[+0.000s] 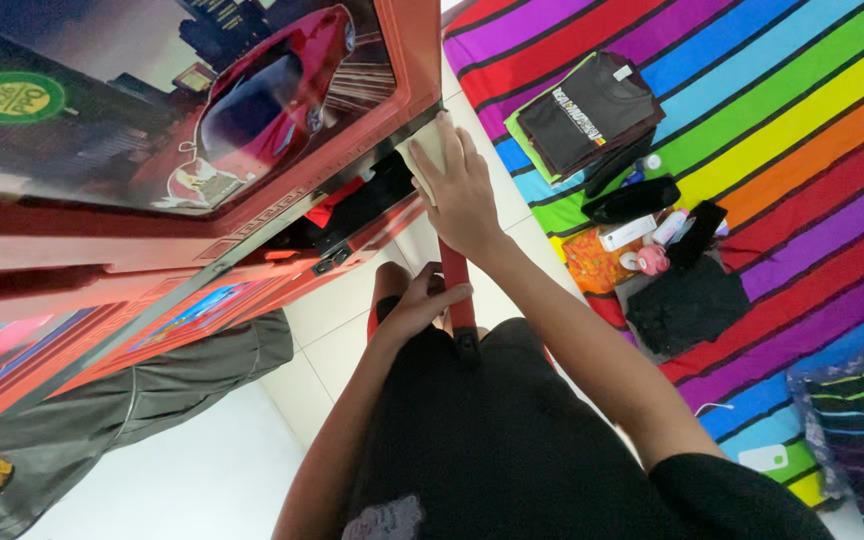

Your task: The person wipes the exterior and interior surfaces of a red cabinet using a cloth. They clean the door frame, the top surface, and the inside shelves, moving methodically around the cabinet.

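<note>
Red suitcase (202, 240): right hand (457, 190) grips its pale corner; left hand (417, 305) grips a red strap (457, 290).

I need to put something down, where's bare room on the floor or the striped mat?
Bare white floor lies below the dark bag, and mat stripes are free right of the folded shirts. It is crowded around the toiletries.

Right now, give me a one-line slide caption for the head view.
Right hand on the edge of a partly open red suitcase, left hand on a red strap, beside a rainbow-striped sheet holding folded clothes.
</note>
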